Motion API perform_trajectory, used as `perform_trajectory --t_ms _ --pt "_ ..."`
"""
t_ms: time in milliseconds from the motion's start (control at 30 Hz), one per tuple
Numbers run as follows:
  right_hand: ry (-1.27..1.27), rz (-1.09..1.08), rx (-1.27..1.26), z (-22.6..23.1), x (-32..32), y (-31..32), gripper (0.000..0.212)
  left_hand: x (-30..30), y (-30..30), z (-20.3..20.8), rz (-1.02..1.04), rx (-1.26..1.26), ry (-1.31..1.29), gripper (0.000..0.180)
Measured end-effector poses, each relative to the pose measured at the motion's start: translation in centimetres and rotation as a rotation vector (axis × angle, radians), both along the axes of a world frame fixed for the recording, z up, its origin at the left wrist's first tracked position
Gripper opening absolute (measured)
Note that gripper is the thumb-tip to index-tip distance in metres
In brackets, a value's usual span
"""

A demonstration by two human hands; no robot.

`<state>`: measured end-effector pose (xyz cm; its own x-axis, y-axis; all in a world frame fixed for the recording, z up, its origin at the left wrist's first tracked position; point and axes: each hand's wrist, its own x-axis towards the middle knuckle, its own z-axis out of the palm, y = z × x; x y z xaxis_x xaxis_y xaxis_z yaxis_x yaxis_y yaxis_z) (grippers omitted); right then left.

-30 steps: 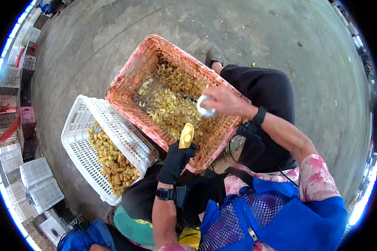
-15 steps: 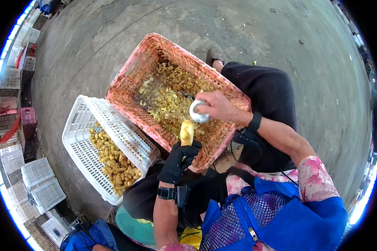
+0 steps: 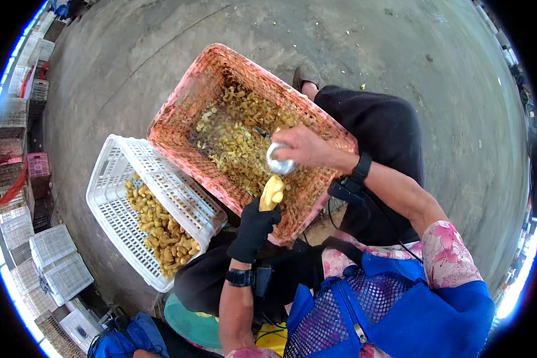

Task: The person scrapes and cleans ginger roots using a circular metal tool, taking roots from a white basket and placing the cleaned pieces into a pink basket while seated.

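My left hand (image 3: 252, 231), in a black glove, is closed around the lower end of a yellow piece of ginger (image 3: 271, 192), which points up and shows a pale, peeled-looking surface. Just above it is my bare right hand (image 3: 307, 147), its fingers closed on a shiny, rounded metal tool (image 3: 281, 160). A small dark pointed blade (image 3: 261, 131) juts out by the fingers; how it joins the rounded part is hidden. Both hands are over the near right part of a dirty pink crate (image 3: 182, 113), where brown and yellow scraps (image 3: 235, 146) cover the bottom.
Left of the pink crate, a white plastic basket (image 3: 110, 203) holds many ginger pieces (image 3: 161, 230). A green round tub (image 3: 185, 325) is at the lower left beside a blue bag (image 3: 131, 340). Stacked crates (image 3: 59, 256) line the left side of the concrete floor (image 3: 453, 89).
The ginger in my left hand has turned and tilted right, showing its knobby side. My right hand and the metal tool have shifted slightly left and remain close above it.
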<state>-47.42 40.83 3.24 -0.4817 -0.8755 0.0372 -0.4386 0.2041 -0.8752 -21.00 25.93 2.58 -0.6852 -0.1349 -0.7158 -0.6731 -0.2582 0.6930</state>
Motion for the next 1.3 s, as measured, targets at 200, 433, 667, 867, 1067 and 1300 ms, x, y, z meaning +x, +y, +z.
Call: perform_trajectory --t_ms 200,433,667,867,1067,1300 --pt "0.056 0.146 0.141 -3.8 3.4 0.0 0.027 -0.2 0.5 -0.3 -0.162 -0.398 0.092 0.025" --pt "0.0 -0.025 0.063 -2.7 -0.4 0.7 0.025 0.2 0.0 0.0 0.023 -0.239 0.175 0.028" --pt "-0.107 0.068 -0.016 -4.2 0.2 0.8 0.023 -1.8 0.6 2.2 0.057 0.001 0.084 0.024" --pt "-0.161 -0.018 -0.033 -2.0 -1.0 0.3 0.031 -0.6 -0.5 1.2 0.037 0.07 0.035 0.019" --pt "-0.355 0.083 -0.125 -2.1 1.2 0.1 0.027 -0.9 0.1 1.4 0.079 0.171 -0.047 0.022" --pt "-0.089 -0.041 0.006 -3.6 -0.9 1.0 0.03 0.2 -0.7 1.1 0.134 0.093 0.129 0.02"
